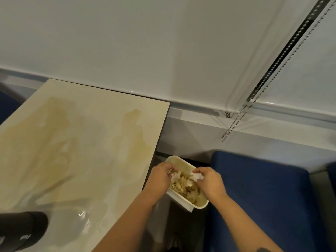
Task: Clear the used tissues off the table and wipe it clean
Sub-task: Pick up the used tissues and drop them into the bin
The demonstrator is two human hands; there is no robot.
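A cream bin [177,161] stands on the floor right of the table [76,142], holding several crumpled, stained tissues [183,186]. My left hand [161,176] hovers over the bin's left rim, fingers pinched on a wad of tissue. My right hand [209,180] is over the bin's right side, fingers closed on a white tissue [197,176]. The beige tabletop carries wide yellowish wet stains [134,135] and shiny smears near the front.
A black cylindrical object [21,230] lies on the table's near left corner. A blue padded seat [263,200] sits right of the bin. A white wall and ledge run behind, with a bead chain [254,99] hanging at right.
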